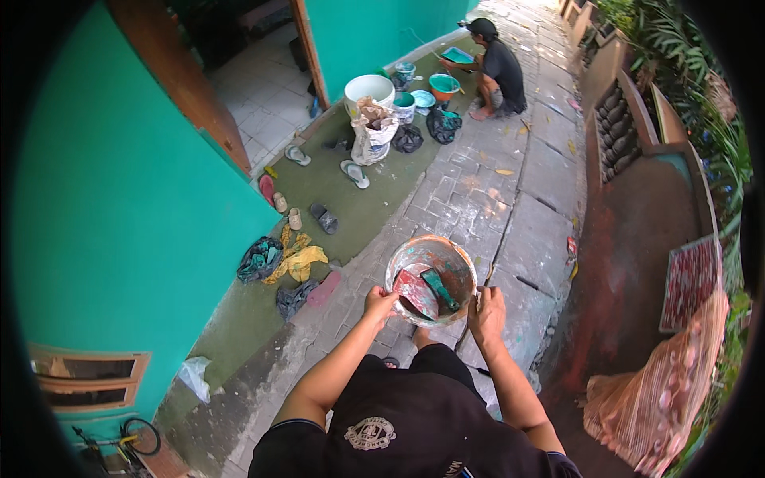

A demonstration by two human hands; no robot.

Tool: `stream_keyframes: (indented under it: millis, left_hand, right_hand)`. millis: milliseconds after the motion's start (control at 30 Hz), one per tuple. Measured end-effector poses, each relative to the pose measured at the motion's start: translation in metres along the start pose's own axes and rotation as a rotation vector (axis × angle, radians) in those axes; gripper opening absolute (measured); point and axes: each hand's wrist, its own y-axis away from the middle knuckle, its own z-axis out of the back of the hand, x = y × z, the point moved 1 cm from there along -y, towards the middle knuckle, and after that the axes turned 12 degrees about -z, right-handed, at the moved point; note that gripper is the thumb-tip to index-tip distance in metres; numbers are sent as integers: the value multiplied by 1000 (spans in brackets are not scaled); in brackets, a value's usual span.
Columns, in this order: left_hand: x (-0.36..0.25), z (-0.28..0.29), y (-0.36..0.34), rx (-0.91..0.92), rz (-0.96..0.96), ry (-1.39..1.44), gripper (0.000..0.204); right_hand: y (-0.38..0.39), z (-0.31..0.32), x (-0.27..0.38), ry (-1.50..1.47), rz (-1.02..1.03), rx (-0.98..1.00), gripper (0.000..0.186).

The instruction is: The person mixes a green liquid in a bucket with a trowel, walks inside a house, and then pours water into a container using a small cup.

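Between my two hands a paint-stained bucket (pixel 456 253) hangs in front of me, its opening facing up. My left hand (pixel 381 304) grips the rim at its left side, fingers closed. On the opposite side my right hand (pixel 487 311) is closed on the rim. Inside lie a flat red-and-white smeared piece (pixel 415 291) and a green-stained tool (pixel 439 288) that looks like a scraper or brush; its exact kind is unclear. The bucket's inner wall carries grey and orange smears.
Ahead, a person (pixel 500 72) squats by a paint tray (pixel 458 55), an orange basin (pixel 444 84) and a white bucket (pixel 370 92). Sandals (pixel 323 217) and rags (pixel 296 259) lie along the green wall (pixel 135 207). A low wall (pixel 637 231) with a draped cloth (pixel 657 390) borders the right.
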Motion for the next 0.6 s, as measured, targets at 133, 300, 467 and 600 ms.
stream_keyframes:
  millis: [133,300,467,600]
  left_hand:
    - [-25,-1,-6,-138,15,42,29]
    - [-58,15,-10,-257,-19,130,27]
    - [-77,17,-16,-361,-38,215,25]
    - [-87,25,-29,-372,-64,296,28]
  right_hand:
    - [-47,-57,-74,-206,-276,267,44]
    - [-111,-88,-60,-876,-547,982,35]
    - [-154,-101,-16,-930,-571,1004,27]
    - [-179,-114,15,-932,-672,1083,33]
